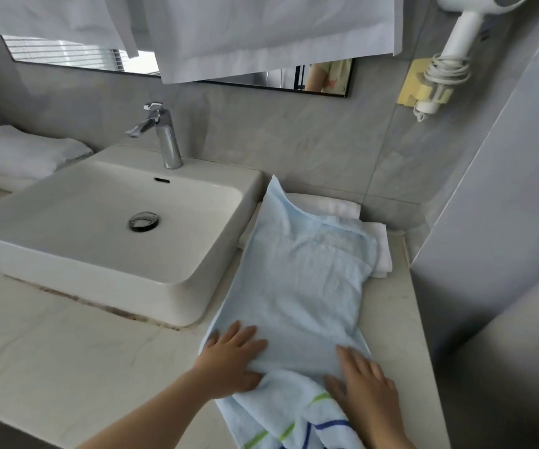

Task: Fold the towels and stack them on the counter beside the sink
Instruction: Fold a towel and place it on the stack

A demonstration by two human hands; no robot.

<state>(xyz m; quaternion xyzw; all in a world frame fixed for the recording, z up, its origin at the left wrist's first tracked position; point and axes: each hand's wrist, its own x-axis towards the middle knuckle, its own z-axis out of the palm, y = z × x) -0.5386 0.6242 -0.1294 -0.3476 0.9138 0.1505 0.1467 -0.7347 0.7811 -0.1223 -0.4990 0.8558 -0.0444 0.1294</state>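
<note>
**A:** Where is the towel lying just now?

**B:** The pale blue terry towel (300, 280) is stretching away from the fingertips along the pale marble bench (51, 351). Its far end is lying over a pile of folded white towels (380, 251) beside the white rectangular ceramic sink (109, 222). The left hand (229, 354) is resting flat on it with fingers (245, 333) spread. The right hand (362, 380) is lying flat too, its fingers (347, 354) straight and close together. Neither seems to be pinching the cloth.

**A:** What could be going wrong from here?

**B:** Behind the palms, the striped end (294, 422) is hanging off the bench's near edge. If both hands are lifting at once, that weight could be dragging the whole towel down. Beyond the fingertips, one corner is riding up against the sink's wall. A fold made from here would likely be coming out crooked, or be nudging the white pile askew.

**A:** Anything you are struggling to see?

**B:** The left thumb is sitting at a crease, and I cannot tell whether it is tucked under the cloth. The frame is cutting off the striped end, so how much is hanging is unclear. The blue towel is hiding how many white ones are lying beneath.
</note>
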